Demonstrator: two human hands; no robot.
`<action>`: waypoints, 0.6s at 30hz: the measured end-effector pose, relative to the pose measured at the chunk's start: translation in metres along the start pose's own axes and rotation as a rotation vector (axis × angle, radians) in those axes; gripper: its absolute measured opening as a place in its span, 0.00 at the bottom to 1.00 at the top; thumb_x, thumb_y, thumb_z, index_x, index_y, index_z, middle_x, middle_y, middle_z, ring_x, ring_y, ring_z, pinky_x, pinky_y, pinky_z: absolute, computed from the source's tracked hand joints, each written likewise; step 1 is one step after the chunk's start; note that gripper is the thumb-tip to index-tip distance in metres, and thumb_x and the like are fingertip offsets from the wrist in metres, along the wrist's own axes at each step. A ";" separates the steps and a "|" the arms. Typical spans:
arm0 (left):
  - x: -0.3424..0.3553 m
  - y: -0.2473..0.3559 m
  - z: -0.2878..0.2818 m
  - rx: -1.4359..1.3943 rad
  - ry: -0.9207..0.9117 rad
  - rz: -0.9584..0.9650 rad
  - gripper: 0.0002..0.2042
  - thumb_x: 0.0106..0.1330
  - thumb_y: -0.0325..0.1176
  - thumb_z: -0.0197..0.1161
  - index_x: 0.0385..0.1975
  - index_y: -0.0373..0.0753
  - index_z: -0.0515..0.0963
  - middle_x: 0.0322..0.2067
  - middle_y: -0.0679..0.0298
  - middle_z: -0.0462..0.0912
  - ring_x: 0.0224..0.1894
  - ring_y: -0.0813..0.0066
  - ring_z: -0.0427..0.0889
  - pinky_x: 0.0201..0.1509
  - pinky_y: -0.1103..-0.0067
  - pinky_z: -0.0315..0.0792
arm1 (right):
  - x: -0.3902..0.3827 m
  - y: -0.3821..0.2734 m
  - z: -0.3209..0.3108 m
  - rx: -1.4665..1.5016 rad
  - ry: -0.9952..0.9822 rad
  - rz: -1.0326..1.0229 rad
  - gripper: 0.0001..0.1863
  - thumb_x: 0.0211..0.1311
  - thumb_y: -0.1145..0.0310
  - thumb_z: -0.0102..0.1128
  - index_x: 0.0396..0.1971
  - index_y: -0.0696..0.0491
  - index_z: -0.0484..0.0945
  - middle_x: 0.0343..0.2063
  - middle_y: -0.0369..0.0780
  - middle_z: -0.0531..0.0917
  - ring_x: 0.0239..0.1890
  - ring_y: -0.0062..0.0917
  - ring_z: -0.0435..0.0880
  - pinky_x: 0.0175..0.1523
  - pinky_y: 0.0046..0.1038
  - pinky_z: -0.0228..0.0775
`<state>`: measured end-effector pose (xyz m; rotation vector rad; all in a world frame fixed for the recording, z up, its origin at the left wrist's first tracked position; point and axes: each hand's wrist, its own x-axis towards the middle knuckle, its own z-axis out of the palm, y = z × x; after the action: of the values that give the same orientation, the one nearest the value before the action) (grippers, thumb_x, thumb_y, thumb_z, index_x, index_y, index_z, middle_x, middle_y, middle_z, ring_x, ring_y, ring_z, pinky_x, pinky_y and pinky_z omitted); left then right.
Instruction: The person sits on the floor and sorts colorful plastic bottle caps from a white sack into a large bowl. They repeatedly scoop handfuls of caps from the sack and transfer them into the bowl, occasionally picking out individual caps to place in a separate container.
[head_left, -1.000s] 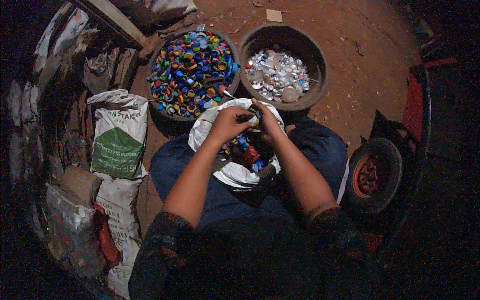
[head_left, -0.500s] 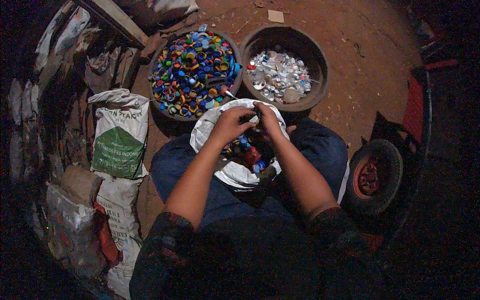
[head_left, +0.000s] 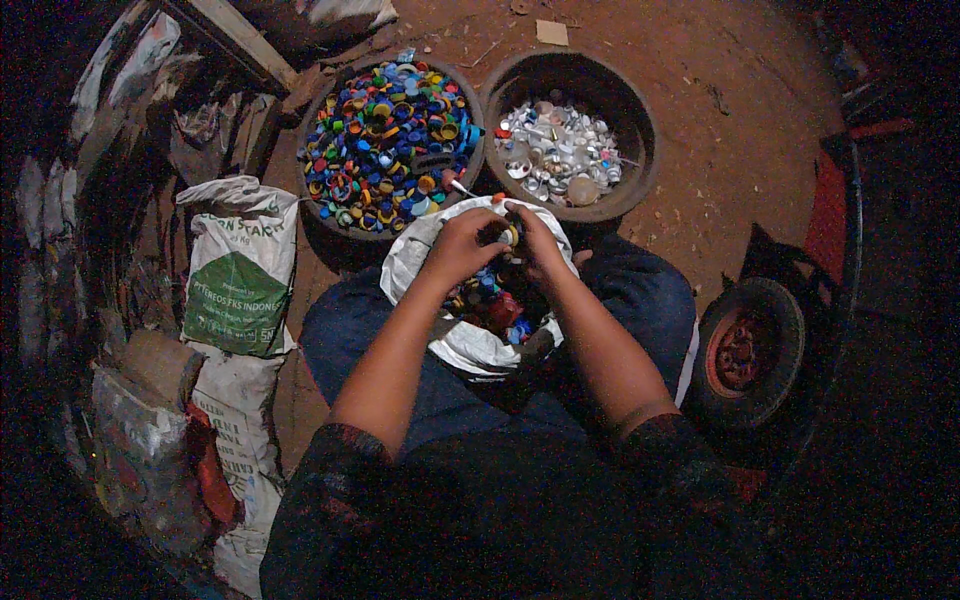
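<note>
White, its mouth rolled wide: that's the sack (head_left: pixel 402 268) between my blue-trousered legs (head_left: pixel 645 295), and I'm working right over it. My left grip (head_left: pixel 468 243) has its fingers curled inward, my right grip (head_left: pixel 536 243) faces it with fingers bent, and a small pale bottle cap (head_left: pixel 513 236) sits between the two; which side pinches it, I cannot tell. Below, inside the sack, lie mixed caps (head_left: pixel 486 283) and a red piece (head_left: pixel 502 313). Ahead on the left, a round tub (head_left: pixel 372 236) brims with multicoloured caps; just beside it, a second tub (head_left: pixel 628 120) holds mostly white ones. Over to my right, a wheel (head_left: pixel 742 355).
</note>
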<state>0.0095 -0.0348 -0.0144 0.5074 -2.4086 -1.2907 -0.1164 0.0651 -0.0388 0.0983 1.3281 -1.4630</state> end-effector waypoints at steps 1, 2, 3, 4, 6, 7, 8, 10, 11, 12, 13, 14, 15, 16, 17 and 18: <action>0.000 0.001 -0.002 -0.007 -0.016 -0.027 0.19 0.45 0.31 0.73 0.39 0.37 0.78 0.39 0.56 0.81 0.42 0.58 0.80 0.46 0.71 0.74 | 0.004 0.002 -0.002 0.002 -0.028 0.014 0.17 0.57 0.54 0.59 0.36 0.52 0.77 0.30 0.36 0.79 0.26 0.22 0.77 0.30 0.24 0.69; 0.001 0.004 -0.004 -0.014 -0.034 -0.052 0.20 0.45 0.31 0.73 0.39 0.37 0.78 0.39 0.56 0.81 0.41 0.58 0.81 0.46 0.71 0.74 | 0.008 0.004 -0.004 0.006 -0.056 0.026 0.16 0.57 0.54 0.59 0.35 0.52 0.76 0.29 0.36 0.79 0.26 0.22 0.77 0.30 0.24 0.69; 0.002 0.002 -0.005 -0.030 -0.041 -0.069 0.19 0.45 0.32 0.74 0.39 0.37 0.78 0.38 0.56 0.81 0.41 0.60 0.81 0.46 0.72 0.74 | 0.010 0.005 -0.005 0.010 -0.084 0.039 0.16 0.57 0.54 0.59 0.35 0.52 0.76 0.28 0.36 0.79 0.26 0.22 0.77 0.29 0.24 0.69; 0.002 -0.003 -0.006 -0.046 -0.047 -0.085 0.19 0.45 0.32 0.74 0.38 0.37 0.78 0.38 0.57 0.81 0.40 0.62 0.82 0.45 0.73 0.74 | 0.012 0.006 -0.008 -0.026 -0.114 0.023 0.16 0.56 0.55 0.59 0.35 0.52 0.76 0.28 0.35 0.79 0.26 0.22 0.77 0.29 0.23 0.69; 0.001 -0.004 -0.011 -0.028 -0.043 -0.068 0.19 0.45 0.33 0.74 0.38 0.37 0.78 0.37 0.59 0.82 0.38 0.65 0.82 0.44 0.74 0.75 | 0.009 0.005 -0.006 -0.098 -0.174 -0.003 0.15 0.56 0.56 0.60 0.35 0.51 0.76 0.27 0.35 0.78 0.27 0.21 0.77 0.29 0.22 0.69; 0.001 -0.005 -0.014 0.007 -0.032 -0.032 0.19 0.45 0.32 0.74 0.38 0.37 0.78 0.36 0.59 0.82 0.37 0.67 0.82 0.43 0.75 0.75 | 0.007 0.005 -0.004 -0.088 -0.162 -0.006 0.15 0.56 0.56 0.60 0.36 0.51 0.76 0.27 0.35 0.78 0.26 0.21 0.77 0.28 0.22 0.69; 0.001 -0.002 -0.018 0.042 -0.022 0.005 0.20 0.45 0.32 0.75 0.39 0.37 0.77 0.35 0.59 0.82 0.36 0.68 0.83 0.42 0.75 0.76 | 0.005 0.005 -0.002 -0.078 -0.148 -0.010 0.14 0.56 0.57 0.59 0.36 0.51 0.76 0.27 0.35 0.77 0.26 0.21 0.77 0.28 0.22 0.69; 0.003 0.003 -0.023 0.006 -0.086 -0.152 0.20 0.46 0.32 0.75 0.39 0.37 0.77 0.35 0.60 0.82 0.35 0.72 0.83 0.42 0.76 0.76 | 0.010 0.009 -0.005 -0.084 -0.158 -0.022 0.14 0.56 0.58 0.58 0.37 0.51 0.75 0.27 0.34 0.77 0.26 0.21 0.76 0.28 0.22 0.69; 0.003 0.003 -0.025 -0.011 -0.117 -0.230 0.20 0.46 0.33 0.75 0.40 0.37 0.77 0.35 0.61 0.82 0.35 0.74 0.82 0.42 0.77 0.76 | 0.015 0.010 -0.007 -0.102 -0.184 -0.030 0.14 0.56 0.58 0.58 0.37 0.51 0.75 0.27 0.34 0.77 0.26 0.21 0.76 0.28 0.22 0.69; 0.003 0.002 -0.025 -0.068 -0.117 -0.240 0.20 0.46 0.33 0.75 0.39 0.37 0.77 0.35 0.62 0.82 0.35 0.75 0.82 0.42 0.78 0.76 | 0.018 0.013 -0.009 -0.119 -0.209 -0.038 0.14 0.56 0.59 0.58 0.37 0.51 0.75 0.27 0.34 0.78 0.25 0.21 0.76 0.28 0.22 0.69; 0.003 -0.001 -0.025 -0.126 -0.117 -0.249 0.20 0.46 0.33 0.75 0.39 0.37 0.77 0.34 0.63 0.82 0.35 0.76 0.82 0.43 0.78 0.76 | 0.021 0.016 -0.013 -0.128 -0.183 -0.010 0.14 0.57 0.58 0.57 0.37 0.51 0.75 0.27 0.34 0.78 0.25 0.21 0.76 0.28 0.23 0.69; 0.003 -0.001 -0.025 -0.185 -0.115 -0.260 0.20 0.46 0.33 0.75 0.39 0.38 0.77 0.34 0.64 0.82 0.36 0.77 0.82 0.43 0.79 0.76 | 0.017 0.013 -0.009 -0.137 -0.157 0.020 0.14 0.57 0.58 0.56 0.37 0.51 0.75 0.27 0.34 0.78 0.25 0.21 0.77 0.28 0.23 0.69; 0.003 -0.001 -0.026 -0.191 -0.116 -0.276 0.20 0.46 0.33 0.76 0.39 0.38 0.76 0.34 0.65 0.82 0.36 0.78 0.82 0.43 0.79 0.76 | 0.014 0.011 -0.007 -0.147 -0.131 0.049 0.13 0.57 0.58 0.56 0.37 0.51 0.75 0.27 0.35 0.79 0.25 0.21 0.77 0.28 0.23 0.69; 0.003 0.000 -0.028 -0.196 -0.117 -0.293 0.20 0.46 0.32 0.76 0.38 0.38 0.76 0.33 0.65 0.82 0.36 0.78 0.82 0.43 0.79 0.76 | 0.014 0.012 -0.007 -0.106 -0.145 0.067 0.13 0.57 0.57 0.55 0.36 0.51 0.76 0.27 0.34 0.79 0.25 0.21 0.77 0.28 0.23 0.69; 0.004 0.001 -0.029 -0.201 -0.118 -0.307 0.20 0.46 0.32 0.76 0.38 0.38 0.76 0.33 0.66 0.82 0.36 0.79 0.82 0.43 0.80 0.76 | 0.014 0.012 -0.006 -0.065 -0.158 0.082 0.14 0.57 0.57 0.55 0.35 0.51 0.76 0.27 0.34 0.79 0.25 0.21 0.77 0.28 0.24 0.69; 0.004 0.001 -0.029 -0.203 -0.115 -0.295 0.20 0.45 0.32 0.76 0.38 0.38 0.76 0.33 0.66 0.82 0.36 0.79 0.81 0.43 0.80 0.76 | 0.013 0.011 -0.006 -0.024 -0.171 0.097 0.14 0.57 0.56 0.54 0.34 0.50 0.76 0.27 0.34 0.79 0.25 0.21 0.77 0.28 0.24 0.69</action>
<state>0.0194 -0.0570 0.0020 0.7689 -2.3198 -1.7100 -0.1167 0.0640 -0.0570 0.0218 1.1858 -1.3425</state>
